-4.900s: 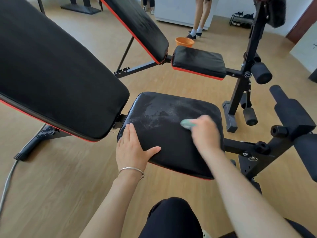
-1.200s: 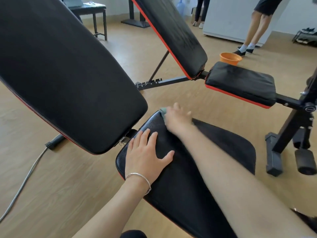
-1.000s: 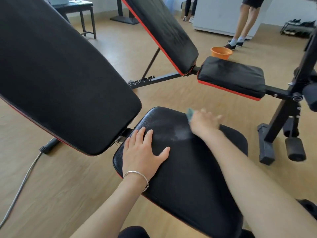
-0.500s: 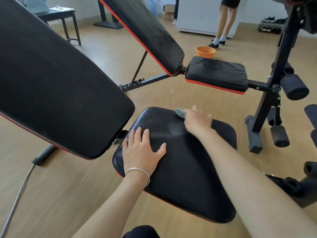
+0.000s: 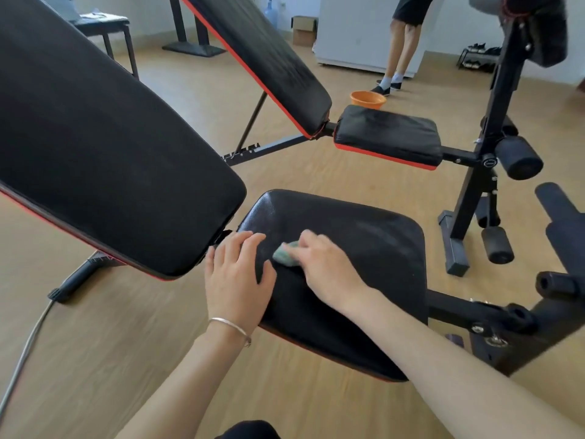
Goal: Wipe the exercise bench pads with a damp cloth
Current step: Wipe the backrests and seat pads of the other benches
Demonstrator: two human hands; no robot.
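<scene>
The near bench's black seat pad (image 5: 373, 248) lies in front of me, with faint wet streaks on its far right part. My right hand (image 5: 326, 270) holds a small green cloth (image 5: 283, 255) bunched under its fingers and presses it on the pad's left middle. My left hand (image 5: 237, 274), a silver bracelet on the wrist, rests flat with straight fingers on the pad's left edge, just beside the cloth. The tilted black back pad (image 5: 104, 147) rises to the left, its lower end over the seat's left corner.
A second bench stands beyond, with a back pad (image 5: 266, 58) and seat pad (image 5: 387, 137). An orange basin (image 5: 367, 99) sits on the wood floor behind it. A person's legs (image 5: 397, 58) stand by a white cabinet. Black frame posts and foam rollers (image 5: 519, 158) stand right. A cable (image 5: 25, 350) runs left.
My right hand has slid the cloth from the pad's far edge back toward me and left, close to my left hand. The left hand has stayed on the pad's left edge.
</scene>
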